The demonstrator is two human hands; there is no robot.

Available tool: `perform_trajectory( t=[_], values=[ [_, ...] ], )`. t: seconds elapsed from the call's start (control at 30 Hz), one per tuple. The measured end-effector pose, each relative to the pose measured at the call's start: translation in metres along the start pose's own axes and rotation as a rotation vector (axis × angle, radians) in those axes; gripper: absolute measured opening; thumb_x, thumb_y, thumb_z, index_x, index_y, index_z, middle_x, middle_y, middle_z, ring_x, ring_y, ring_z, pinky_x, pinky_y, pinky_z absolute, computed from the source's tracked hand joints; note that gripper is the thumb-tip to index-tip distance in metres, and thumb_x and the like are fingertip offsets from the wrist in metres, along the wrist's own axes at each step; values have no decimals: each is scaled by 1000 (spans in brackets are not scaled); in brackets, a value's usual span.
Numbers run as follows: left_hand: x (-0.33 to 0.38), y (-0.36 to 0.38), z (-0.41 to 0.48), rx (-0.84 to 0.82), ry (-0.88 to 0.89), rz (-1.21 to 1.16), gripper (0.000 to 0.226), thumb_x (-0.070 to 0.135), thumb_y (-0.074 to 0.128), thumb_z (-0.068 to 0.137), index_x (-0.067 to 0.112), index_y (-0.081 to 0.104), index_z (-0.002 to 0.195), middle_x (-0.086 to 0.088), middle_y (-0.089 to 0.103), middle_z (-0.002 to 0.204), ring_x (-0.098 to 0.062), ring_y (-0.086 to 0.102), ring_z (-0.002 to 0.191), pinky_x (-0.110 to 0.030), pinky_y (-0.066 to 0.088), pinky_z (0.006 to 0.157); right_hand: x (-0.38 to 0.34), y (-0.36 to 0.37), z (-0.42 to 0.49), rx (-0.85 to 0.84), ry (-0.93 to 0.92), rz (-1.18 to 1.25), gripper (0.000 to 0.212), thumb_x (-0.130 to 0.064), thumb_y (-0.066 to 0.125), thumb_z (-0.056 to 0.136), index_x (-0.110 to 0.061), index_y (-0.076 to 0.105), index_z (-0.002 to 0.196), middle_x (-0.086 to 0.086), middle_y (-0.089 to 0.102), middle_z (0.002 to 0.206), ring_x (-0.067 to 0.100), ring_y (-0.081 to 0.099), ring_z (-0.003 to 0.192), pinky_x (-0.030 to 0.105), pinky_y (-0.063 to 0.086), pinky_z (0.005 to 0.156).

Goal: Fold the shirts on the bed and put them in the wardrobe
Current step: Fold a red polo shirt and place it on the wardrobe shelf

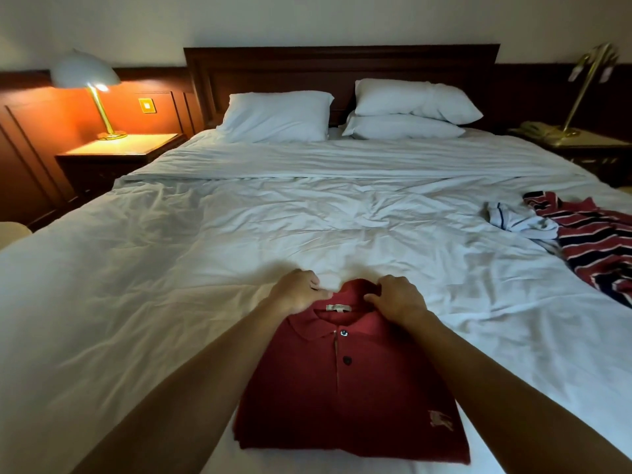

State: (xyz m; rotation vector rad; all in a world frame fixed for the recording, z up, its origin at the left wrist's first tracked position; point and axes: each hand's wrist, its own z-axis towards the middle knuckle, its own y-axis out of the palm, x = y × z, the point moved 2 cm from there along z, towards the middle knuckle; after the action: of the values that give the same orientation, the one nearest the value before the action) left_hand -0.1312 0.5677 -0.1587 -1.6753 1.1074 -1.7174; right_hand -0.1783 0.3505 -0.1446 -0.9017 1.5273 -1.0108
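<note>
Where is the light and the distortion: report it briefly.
Head view: lit bedside lamp glows orange at left; the brass lamp at right sits dark; the headboard bows slightly from wide-angle distortion; red polo shirt lies dim, slightly soft.

Folded polo shirt [349,398] lies on the bed [239,217] at the near edge, right in front of you. Your left hand [295,292] and right hand [396,297] pinch its collar at the far end, left and right. Striped shirt [595,241] sits unfolded at the bed's right edge, crumpled shirt [519,220] touching its left side. Single pillow [277,116] far left, two stacked pillows [413,97] far right, headboard [342,66] behind. Left nightstand [119,152] carries a lamp [85,75]; right nightstand [588,145] carries a telephone [537,130].
</note>
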Motion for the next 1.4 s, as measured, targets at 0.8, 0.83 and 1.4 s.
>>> perform_trajectory(
  t=[0.8,0.83,1.4],
  values=[
    [-4,-33,4,95,159,-214,6,11,70,92,6,74,94,-2,74,94,-8,67,87,-7,46,77,-14,-8,34,-244,-360,85,20,-36,72,86,-17,75,92,-5,70,93,12,64,92,25,47,81],
    [-7,-34,4,97,151,-210,5,11,70,92,8,73,92,-1,73,92,-9,67,87,-11,47,80,-12,-9,38,-190,-356,117,15,-31,72,86,-17,74,88,-2,70,91,15,65,90,24,46,78],
    [-14,-45,-14,-371,392,465,18,39,69,90,37,67,109,11,36,148,-15,18,140,-45,18,118,37,-45,4,-453,-481,-62,22,-38,68,89,-51,65,107,-14,43,120,11,33,119,33,24,101]
  ],
)
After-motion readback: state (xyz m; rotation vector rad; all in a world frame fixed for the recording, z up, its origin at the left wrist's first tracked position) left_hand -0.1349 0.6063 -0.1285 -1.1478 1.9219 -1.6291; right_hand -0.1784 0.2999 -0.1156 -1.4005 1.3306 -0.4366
